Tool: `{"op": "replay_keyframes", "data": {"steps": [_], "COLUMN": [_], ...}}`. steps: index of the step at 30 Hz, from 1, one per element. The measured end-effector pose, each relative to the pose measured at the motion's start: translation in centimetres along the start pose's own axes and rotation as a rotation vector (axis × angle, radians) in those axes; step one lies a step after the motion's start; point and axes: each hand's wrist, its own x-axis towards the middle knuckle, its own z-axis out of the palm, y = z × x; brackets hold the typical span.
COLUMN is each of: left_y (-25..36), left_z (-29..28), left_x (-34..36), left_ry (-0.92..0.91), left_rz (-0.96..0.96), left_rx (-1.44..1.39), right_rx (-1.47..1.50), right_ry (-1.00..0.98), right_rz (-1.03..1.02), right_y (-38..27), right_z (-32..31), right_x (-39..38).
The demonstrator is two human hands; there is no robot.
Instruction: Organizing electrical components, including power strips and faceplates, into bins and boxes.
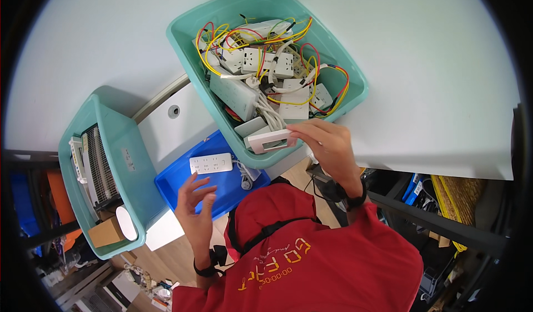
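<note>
My right hand (325,148) grips a white rectangular plastic piece with a cut-out (259,142) over the near edge of a large teal bin (350,90). That bin holds white power strips and sockets (294,103), bundled white cables (269,112) and loops of red and yellow wire (305,42). My left hand (194,201) has its fingers apart, holding nothing, at the near edge of a blue tray (186,184). In the tray lie a white power strip (219,162) and its coiled cord (244,176).
A second teal bin (130,145) at the left holds a mesh panel (97,162), white parts and brown cardboard (104,231). Both bins rest on white worktops (433,73). Dark metal shelving (455,228) with assorted items is at lower right; clutter (147,290) lies lower left.
</note>
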Motion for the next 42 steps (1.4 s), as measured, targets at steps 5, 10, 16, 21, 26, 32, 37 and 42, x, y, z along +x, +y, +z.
{"op": "replay_keyframes", "data": {"steps": [5,10,16,21,26,32,37,42], "left_y": [-2.2,-4.2,-8.3,-14.8,-20.9,-25.5,-29.0,-28.3], "left_z": [-1.8,-2.6,-1.7,2.5,7.1,11.2,12.9,13.5], "left_x": [0.2,-0.1,0.3,1.3,3.1,4.9,5.0,4.9], "left_ry": [0.058,0.024,-0.045,-0.18,-0.417,-0.459,-0.358,-0.281], "left_rz": [-0.1,-0.202,-0.298,-0.283,-0.32,-0.28,-0.231,-0.217], "left_rx": [0.044,0.071,0.076,0.183,0.3,0.633,0.697,0.627], "right_rx": [-0.054,-0.099,-0.22,-0.335,-0.413,-0.295,-0.214,-0.149], "right_ry": [-0.195,-0.34,-0.455,-0.469,-0.427,-0.229,0.041,0.122], "right_rz": [0.066,0.054,0.073,-0.01,-0.064,0.088,0.067,0.068], "right_y": [3.1,4.6,5.6,5.7,6.1,5.0,3.5,3.7], "right_z": [2.8,4.4,5.3,6.0,7.1,6.7,6.0,5.8], "right_x": [-1.3,-1.9,-2.4,-2.5,-2.8,-3.1,-4.1,-6.6]}}
